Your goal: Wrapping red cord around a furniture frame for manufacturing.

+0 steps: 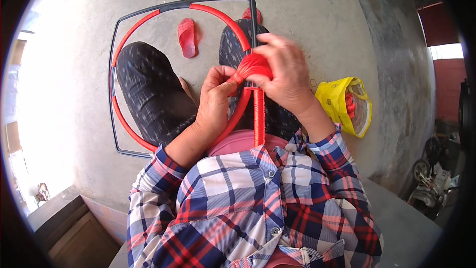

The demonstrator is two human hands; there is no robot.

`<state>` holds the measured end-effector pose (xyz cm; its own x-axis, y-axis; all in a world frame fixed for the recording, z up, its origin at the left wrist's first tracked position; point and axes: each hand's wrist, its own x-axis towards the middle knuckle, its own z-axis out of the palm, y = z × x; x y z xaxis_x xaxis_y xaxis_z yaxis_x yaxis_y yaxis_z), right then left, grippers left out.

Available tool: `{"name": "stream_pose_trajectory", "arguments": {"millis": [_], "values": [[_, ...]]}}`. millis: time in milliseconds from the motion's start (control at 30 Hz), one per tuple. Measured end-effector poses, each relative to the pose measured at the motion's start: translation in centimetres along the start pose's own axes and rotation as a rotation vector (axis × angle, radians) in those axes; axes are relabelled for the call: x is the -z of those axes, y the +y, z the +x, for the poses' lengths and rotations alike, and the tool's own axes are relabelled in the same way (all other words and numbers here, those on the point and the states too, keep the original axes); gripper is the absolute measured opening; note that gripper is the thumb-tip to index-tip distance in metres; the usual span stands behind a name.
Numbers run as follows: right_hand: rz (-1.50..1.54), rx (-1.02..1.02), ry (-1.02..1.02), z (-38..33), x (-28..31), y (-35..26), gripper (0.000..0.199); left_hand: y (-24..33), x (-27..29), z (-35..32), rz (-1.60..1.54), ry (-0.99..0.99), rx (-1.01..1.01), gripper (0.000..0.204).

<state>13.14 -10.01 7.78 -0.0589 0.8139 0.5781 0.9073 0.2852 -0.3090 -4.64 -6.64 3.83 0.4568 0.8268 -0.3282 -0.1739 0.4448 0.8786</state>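
Head view: red cord (254, 64) at centre, mid-wrap around frame (254, 25). Right hand (285, 77) closed over the bundle at one o'clock; left hand (215, 101) pinching its end at nine o'clock. Next, likely: pulling taut, another turn. Yellow bag (342, 101) at three o'clock.

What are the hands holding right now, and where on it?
Both hands, left and right, grip the red-wrapped frame at the bundle of red cord where hoop and straight bar meet.

A home yard or porch: bare concrete floor (317, 10), red sandal (187, 36) at 12 o'clock, parked motorbike (431, 178) at 4 o'clock
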Motion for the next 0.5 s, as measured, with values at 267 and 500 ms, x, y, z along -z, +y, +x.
{"name": "stream_pose_trajectory", "arguments": {"millis": [267,500], "values": [[0.322,-0.257,-0.166,-4.8,-1.0,0.4,0.034,2.5,-2.1,-0.5,-0.294,-0.072,0.32,0.017],[1.282,-0.577,0.21,-6.6,1.1,3.6,0.033,1.4,-0.7,0.3,-0.371,-0.187,0.406,0.015]]}}
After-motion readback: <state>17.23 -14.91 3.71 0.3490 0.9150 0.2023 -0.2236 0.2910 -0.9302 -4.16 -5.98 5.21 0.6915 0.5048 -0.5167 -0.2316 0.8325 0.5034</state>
